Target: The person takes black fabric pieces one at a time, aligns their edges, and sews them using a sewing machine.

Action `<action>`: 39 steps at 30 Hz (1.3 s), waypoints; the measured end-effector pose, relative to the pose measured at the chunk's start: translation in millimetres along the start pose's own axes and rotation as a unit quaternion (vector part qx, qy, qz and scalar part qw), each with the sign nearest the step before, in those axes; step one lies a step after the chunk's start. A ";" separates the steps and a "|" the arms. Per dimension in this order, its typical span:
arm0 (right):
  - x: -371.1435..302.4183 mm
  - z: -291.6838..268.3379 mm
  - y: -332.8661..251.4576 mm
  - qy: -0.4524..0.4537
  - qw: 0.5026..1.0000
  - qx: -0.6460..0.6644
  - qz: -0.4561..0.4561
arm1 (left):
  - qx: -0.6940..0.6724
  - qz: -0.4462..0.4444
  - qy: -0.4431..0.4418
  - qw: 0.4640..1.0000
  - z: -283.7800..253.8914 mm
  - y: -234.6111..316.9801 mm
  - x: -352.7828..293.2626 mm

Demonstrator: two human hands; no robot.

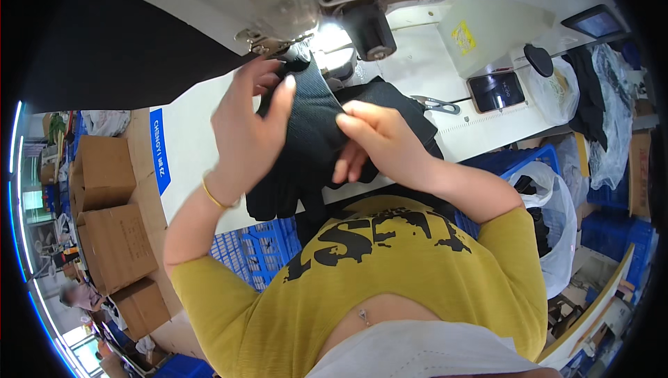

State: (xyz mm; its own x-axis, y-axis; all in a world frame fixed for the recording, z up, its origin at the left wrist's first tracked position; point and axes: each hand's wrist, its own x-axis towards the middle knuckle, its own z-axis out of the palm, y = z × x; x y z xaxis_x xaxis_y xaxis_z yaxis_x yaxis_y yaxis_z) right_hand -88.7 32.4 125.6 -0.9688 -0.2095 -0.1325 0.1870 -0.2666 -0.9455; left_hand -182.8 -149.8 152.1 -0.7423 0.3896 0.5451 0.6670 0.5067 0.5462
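Note:
Dark cloth [306, 124] runs under the needle area of a sewing machine [289, 2] and hangs over the table's near edge. My left hand [247, 124] is at the left of the cloth, close to the presser foot, with its thumb apart from its fingers; some fingertips are hidden behind the cloth and machine parts. The thumb and forefinger of my right hand [390, 141] pinch the cloth's right edge, and its other fingers curl below. A bright lamp lights the stitching spot.
Small thread snips [438, 105] and a phone [496, 91] lie on the white table [198, 117] to the right. A blue crate [254, 253] stands below the table. Cardboard boxes [118, 246] line the left, and a white plastic bag [560, 218] hangs at right.

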 end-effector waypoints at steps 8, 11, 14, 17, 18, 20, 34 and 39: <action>-1.7 -5.4 -9.3 0.005 0.986 -0.166 -0.020 | 0.257 0.358 -0.017 0.897 2.4 -2.2 -43.7; 6.8 -2.2 -11.5 0.010 0.984 -0.173 -0.036 | 0.289 0.382 -0.008 0.878 2.5 -12.9 -38.6; 16.0 -5.9 -6.3 -0.016 0.985 -0.166 -0.043 | 0.268 0.386 -0.005 0.883 -2.4 -17.0 -25.0; 18.1 -4.1 -4.8 0.001 0.986 -0.155 -0.059 | 0.274 0.385 -0.003 0.882 -6.0 -22.2 -14.5; 17.5 -4.3 -5.3 -0.003 0.986 -0.154 -0.062 | 0.270 0.383 -0.004 0.883 -5.4 -21.7 -11.0; 12.7 -8.5 -6.2 0.001 0.987 -0.155 -0.042 | 0.254 0.380 0.009 0.889 -2.7 -22.5 -4.6; 2.7 -9.1 -9.0 0.007 0.974 -0.220 -0.051 | 0.244 0.348 0.040 0.904 9.9 -45.0 18.9; -0.4 -9.2 -8.6 0.014 0.971 -0.231 -0.057 | 0.245 0.350 0.044 0.903 10.4 -47.2 17.9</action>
State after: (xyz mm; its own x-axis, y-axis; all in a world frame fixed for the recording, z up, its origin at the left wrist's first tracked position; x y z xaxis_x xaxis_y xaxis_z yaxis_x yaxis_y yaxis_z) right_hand -91.5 43.4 131.1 -0.9843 -0.1751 -0.0216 -0.0078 0.1655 -0.9862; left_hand -228.2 -158.7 129.5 -0.1282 0.6941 0.7084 0.8466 0.4486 -0.2864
